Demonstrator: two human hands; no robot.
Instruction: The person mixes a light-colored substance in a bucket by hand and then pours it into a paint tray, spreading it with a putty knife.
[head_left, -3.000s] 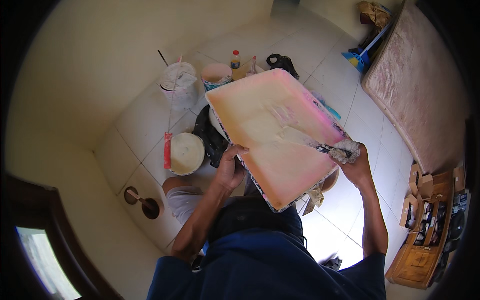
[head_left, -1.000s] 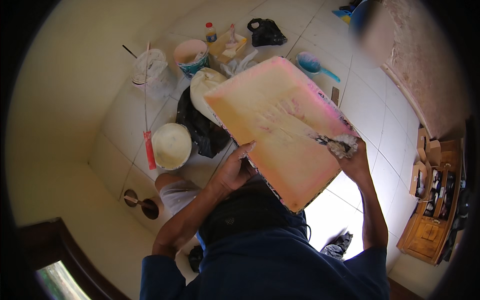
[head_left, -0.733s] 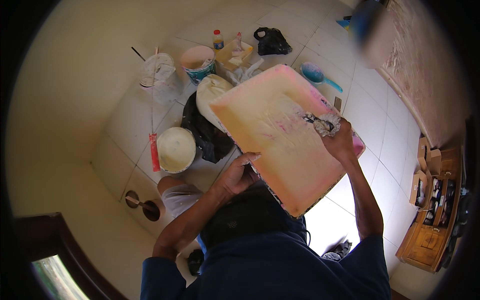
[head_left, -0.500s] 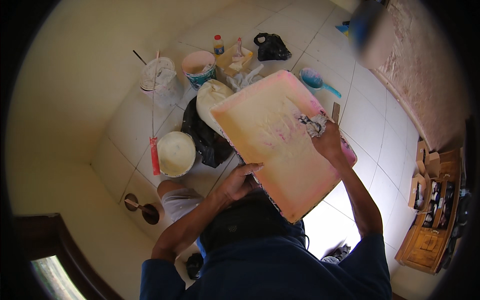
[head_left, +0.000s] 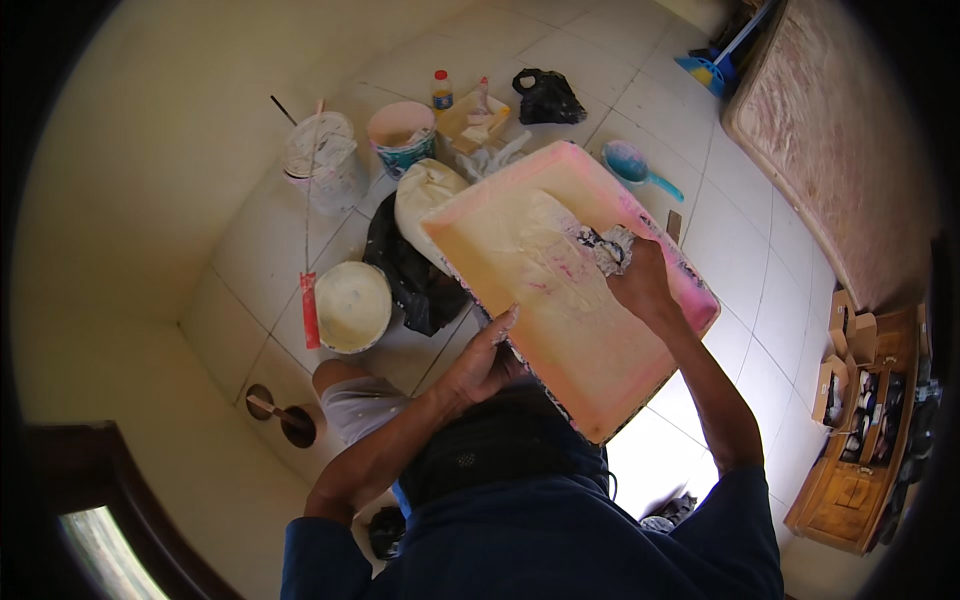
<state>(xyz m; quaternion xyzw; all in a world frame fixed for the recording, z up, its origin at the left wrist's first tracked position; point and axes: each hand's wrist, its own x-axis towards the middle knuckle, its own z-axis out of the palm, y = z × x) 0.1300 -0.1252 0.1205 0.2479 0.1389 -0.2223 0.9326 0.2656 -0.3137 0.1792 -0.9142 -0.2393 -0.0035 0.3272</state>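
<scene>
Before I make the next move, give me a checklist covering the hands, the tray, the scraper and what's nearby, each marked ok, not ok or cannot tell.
1. Left hand grips the near-left edge of the tray, thumb over the rim: ok.
2. Right hand holds the scraper over the tray: ok.
3. Scraper pressed against the tray: cannot tell.
4. Cream paste spread evenly: not ok; ridged, with pink streaks showing.
5. Blue dipper apart from the tray in view: ok.
6. Cream sack not touching the tray: cannot tell; the tray partly hides it.
</scene>
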